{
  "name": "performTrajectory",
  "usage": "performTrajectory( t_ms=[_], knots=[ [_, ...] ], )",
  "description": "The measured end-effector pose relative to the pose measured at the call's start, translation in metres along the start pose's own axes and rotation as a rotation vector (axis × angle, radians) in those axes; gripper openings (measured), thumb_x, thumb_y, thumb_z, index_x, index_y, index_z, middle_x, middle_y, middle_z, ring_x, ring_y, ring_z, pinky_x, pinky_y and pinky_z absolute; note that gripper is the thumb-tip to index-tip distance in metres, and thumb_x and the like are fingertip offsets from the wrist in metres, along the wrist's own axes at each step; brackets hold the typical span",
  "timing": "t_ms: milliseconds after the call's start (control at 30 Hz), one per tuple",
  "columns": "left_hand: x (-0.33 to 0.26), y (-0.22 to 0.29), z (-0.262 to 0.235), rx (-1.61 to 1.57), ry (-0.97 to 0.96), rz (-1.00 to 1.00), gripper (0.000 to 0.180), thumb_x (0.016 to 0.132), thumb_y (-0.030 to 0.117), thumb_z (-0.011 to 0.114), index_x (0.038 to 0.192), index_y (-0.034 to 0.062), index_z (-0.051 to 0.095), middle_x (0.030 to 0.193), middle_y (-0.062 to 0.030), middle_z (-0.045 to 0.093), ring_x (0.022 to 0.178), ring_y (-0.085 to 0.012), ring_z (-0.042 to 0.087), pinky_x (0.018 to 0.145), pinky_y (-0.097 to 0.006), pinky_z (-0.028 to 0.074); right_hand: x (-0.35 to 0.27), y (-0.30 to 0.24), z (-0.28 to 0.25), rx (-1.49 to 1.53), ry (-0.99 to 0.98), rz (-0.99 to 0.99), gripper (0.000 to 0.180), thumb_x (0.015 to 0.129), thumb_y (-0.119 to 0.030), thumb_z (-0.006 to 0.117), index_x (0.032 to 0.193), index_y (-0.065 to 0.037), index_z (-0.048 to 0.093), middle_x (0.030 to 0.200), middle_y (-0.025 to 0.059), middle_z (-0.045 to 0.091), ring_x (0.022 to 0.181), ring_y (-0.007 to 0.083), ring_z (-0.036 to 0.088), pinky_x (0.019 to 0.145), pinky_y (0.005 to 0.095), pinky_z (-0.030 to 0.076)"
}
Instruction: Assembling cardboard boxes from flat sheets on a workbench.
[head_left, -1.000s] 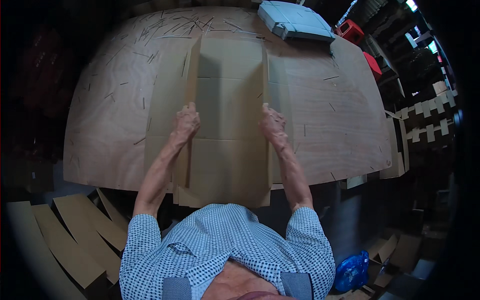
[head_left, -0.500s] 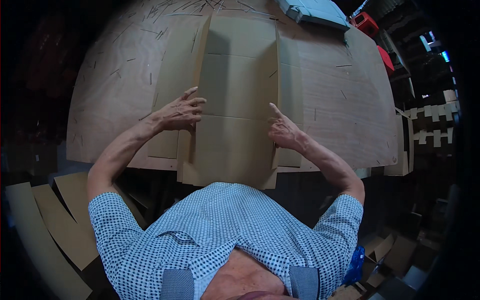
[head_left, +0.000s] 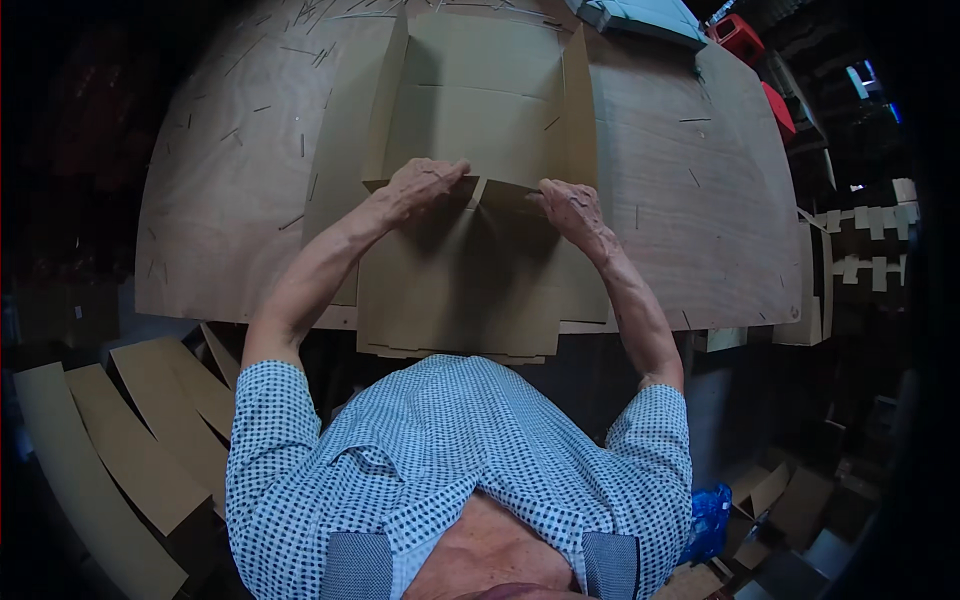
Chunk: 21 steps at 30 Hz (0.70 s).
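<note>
A brown cardboard box (head_left: 480, 130), partly folded, lies in front of me with its left wall (head_left: 390, 95) and right wall (head_left: 578, 110) standing up. Two end flaps are turned inward across its middle, their edges almost meeting. My left hand (head_left: 428, 180) is closed on the left end flap (head_left: 462, 190). On the other side, my right hand (head_left: 572, 205) grips the right end flap (head_left: 508, 196). Nearer my body, the cardboard's front panel (head_left: 460, 310) lies flat and reaches past the table edge. My palms are hidden.
The box rests on a plywood table (head_left: 700, 230) strewn with thin dark strips (head_left: 302, 145). A pale grey stack (head_left: 640, 20) and red plastic items (head_left: 735, 38) are at the far right. Cardboard sheets (head_left: 130, 440) lean at lower left; a blue bag (head_left: 710, 520) is at lower right.
Both hands have moved from the outer sides of the walls to the end flaps, the left one rightward and away from me. The flaps have swung inward across the box.
</note>
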<state>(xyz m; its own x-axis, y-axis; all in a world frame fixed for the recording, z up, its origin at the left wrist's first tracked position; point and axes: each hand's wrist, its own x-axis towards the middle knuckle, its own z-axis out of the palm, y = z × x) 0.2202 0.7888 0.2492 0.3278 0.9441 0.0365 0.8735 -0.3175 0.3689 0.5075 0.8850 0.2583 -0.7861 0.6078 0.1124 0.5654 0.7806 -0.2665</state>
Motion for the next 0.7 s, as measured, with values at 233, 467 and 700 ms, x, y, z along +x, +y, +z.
performTrajectory(
  t_ms=[233,467,700],
  knots=[
    [0.027,0.034,0.004,-0.013,-0.023,0.018,0.014,0.091,0.012,0.055,0.104,0.0122,0.058,0.095,-0.0123,0.071,0.091,-0.0350,0.069,0.071,-0.044,0.054,0.000,0.011,0.007,0.014,0.043,-0.069,0.029,0.096,-0.032,0.061,0.084,-0.006,0.059,0.078,0.0149,0.065,0.076,0.0375,0.066,0.067,0.0483,0.051],
    [0.032,0.015,0.005,-0.105,-0.035,0.105,0.016,0.090,0.012,0.055,0.105,0.0125,0.061,0.092,-0.0079,0.072,0.082,-0.0329,0.069,0.068,-0.040,0.053,0.001,0.007,0.006,0.031,0.029,-0.059,0.022,0.094,-0.028,0.065,0.091,-0.007,0.064,0.087,0.0120,0.068,0.088,0.0328,0.068,0.079,0.0452,0.052],
    [0.029,0.013,-0.005,-0.138,0.102,0.177,0.017,0.083,0.009,0.064,0.099,0.0111,0.061,0.086,-0.0107,0.070,0.081,-0.0343,0.068,0.066,-0.043,0.053,-0.112,0.016,-0.023,-0.047,0.494,0.021,0.049,0.079,-0.009,0.074,0.127,-0.009,0.064,0.128,0.0133,0.062,0.126,0.0344,0.054,0.109,0.0496,0.041]
  ],
)
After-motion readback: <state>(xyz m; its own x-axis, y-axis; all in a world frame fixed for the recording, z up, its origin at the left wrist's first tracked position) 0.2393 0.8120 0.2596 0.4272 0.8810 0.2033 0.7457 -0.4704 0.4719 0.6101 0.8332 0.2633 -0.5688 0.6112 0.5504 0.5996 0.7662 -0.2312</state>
